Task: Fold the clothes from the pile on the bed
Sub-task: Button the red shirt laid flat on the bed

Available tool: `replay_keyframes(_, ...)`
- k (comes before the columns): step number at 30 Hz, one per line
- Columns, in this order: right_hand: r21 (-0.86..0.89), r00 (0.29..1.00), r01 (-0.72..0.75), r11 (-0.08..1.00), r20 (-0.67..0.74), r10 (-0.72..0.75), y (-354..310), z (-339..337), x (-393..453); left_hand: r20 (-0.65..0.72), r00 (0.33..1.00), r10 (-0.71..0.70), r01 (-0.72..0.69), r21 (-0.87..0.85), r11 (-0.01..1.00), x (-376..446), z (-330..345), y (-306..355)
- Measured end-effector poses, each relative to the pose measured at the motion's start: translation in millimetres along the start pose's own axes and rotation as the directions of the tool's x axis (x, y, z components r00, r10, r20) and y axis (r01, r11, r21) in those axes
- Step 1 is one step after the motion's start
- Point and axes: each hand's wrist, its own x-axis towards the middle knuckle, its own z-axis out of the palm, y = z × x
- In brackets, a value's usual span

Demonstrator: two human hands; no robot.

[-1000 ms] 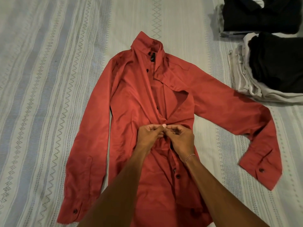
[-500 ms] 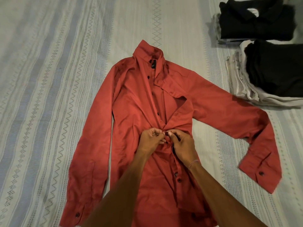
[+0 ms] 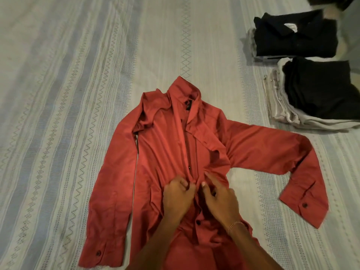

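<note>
Red button-up shirt point(image 3: 165, 152) lies face up on the striped bedspread point(image 3: 68, 94), sleeves spread, collar away from the person. Left hand point(image 3: 178, 194) and right hand point(image 3: 220, 197) — both with fingers curled — pinch the front placket at mid-chest. Folded dark and pale garments point(image 3: 311, 90) lie well apart, far right.

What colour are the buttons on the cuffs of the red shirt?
Black, or very dark, on both cuffs of the red shirt; head view.

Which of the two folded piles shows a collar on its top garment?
The farther pile: its black top garment shows a collar. The nearer pile shows none.
</note>
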Motion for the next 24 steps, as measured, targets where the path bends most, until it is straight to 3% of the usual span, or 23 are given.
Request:
replay_keyframes(3,-0.063,0.971,-0.111,0.992,-0.217,0.095,-16.2,-7.8,18.6,-0.066,0.961,0.268,-0.260,0.106,0.960,16.9,4.4,20.7)
replay_keyframes(5,-0.069,0.955,-0.175,0.982,-0.256,0.152,-27.8,-7.9,29.9,-0.049,0.941,0.335,-0.319,0.202,0.926,26.6,7.7,26.6)
replay_keyframes(8,-0.038,0.944,-0.235,0.971,-0.249,0.218,-35.6,-4.6,40.1,-0.067,0.962,0.264,-0.236,0.283,0.930,34.1,9.3,21.2)
replay_keyframes(10,0.017,0.945,-0.224,0.975,-0.242,0.221,-35.8,-1.7,40.6,-0.116,0.973,0.199,-0.170,0.219,0.961,36.5,6.5,14.1)
replay_keyframes(16,0.182,0.949,0.013,0.983,-0.311,0.045,-34.2,7.5,28.0,-0.200,0.980,0.009,-0.005,0.018,1.000,44.1,7.4,7.3)
replay_keyframes(19,0.200,0.972,0.092,0.975,-0.232,-0.044,-38.4,15.0,30.9,-0.156,0.983,-0.094,0.085,-0.062,0.994,49.8,7.5,4.2)
replay_keyframes(21,0.200,0.986,0.112,0.973,-0.145,-0.084,-41.9,19.1,37.3,-0.064,0.986,-0.153,0.135,-0.230,0.964,53.6,4.5,5.4)
replay_keyframes(24,0.225,0.990,0.114,0.968,-0.110,-0.091,-44.3,24.4,47.4,0.110,0.987,-0.118,0.156,-0.454,0.877,56.2,-3.0,12.1)
